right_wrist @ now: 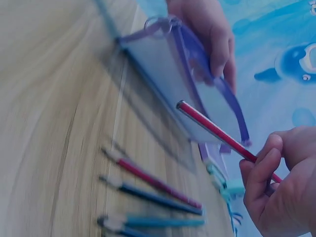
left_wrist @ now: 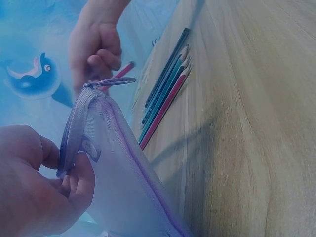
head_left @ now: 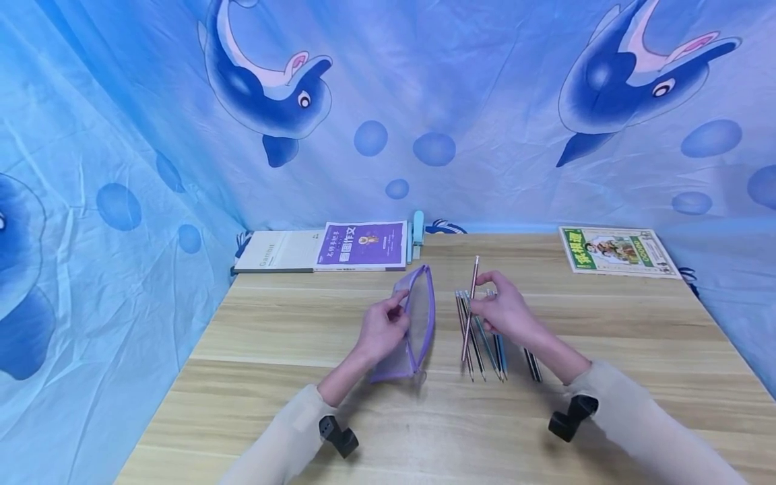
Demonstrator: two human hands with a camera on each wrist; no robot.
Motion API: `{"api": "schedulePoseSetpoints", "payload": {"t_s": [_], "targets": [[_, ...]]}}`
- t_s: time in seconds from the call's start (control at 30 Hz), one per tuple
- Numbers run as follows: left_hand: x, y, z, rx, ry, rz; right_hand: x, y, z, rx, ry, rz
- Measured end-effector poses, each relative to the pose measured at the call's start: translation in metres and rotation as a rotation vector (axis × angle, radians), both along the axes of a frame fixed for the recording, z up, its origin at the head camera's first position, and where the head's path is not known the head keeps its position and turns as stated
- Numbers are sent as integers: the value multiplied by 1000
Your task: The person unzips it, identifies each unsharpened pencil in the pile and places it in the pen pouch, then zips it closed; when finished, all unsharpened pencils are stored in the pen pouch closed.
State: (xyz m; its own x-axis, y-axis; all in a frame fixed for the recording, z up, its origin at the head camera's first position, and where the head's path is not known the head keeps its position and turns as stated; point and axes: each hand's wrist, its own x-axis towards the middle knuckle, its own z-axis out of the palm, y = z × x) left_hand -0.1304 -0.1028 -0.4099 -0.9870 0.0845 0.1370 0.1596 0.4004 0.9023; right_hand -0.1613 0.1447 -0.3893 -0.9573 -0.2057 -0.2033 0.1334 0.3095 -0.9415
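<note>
My left hand (head_left: 383,330) pinches the zippered edge of a mesh pencil pouch (head_left: 422,343) with purple trim. The pouch's mouth gapes, and no pencil shows inside it. To the right, my right hand (head_left: 506,310) holds a red striped pencil (head_left: 475,277) between thumb and fingers, slanted above the table. In the right wrist view, one end of that pencil (right_wrist: 212,127) points towards the pouch (right_wrist: 158,64). Below the right hand lie several pencils (head_left: 477,347), dark, blue and red, side by side. Two or so dark pencils (head_left: 532,365) lie by the right forearm, partly hidden.
At the back of the wooden table (head_left: 273,337) lie a purple book (head_left: 364,244) and a pale book (head_left: 279,249). A light-blue stapler (head_left: 418,227) stands beside them. A green-bordered magazine (head_left: 618,251) lies at the back right. Blue dolphin-print cloth (head_left: 388,87) hangs behind the table.
</note>
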Motion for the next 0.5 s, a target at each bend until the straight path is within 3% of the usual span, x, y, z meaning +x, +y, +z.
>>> {"api": "schedulePoseSetpoints", "payload": {"t_s": [0.23, 0.5], "targets": [[0, -1, 2, 0, -3, 16, -2, -31, 9, -103, 28, -69], [1, 0, 6, 14, 10, 24, 1, -61, 6, -164, 54, -63]]}}
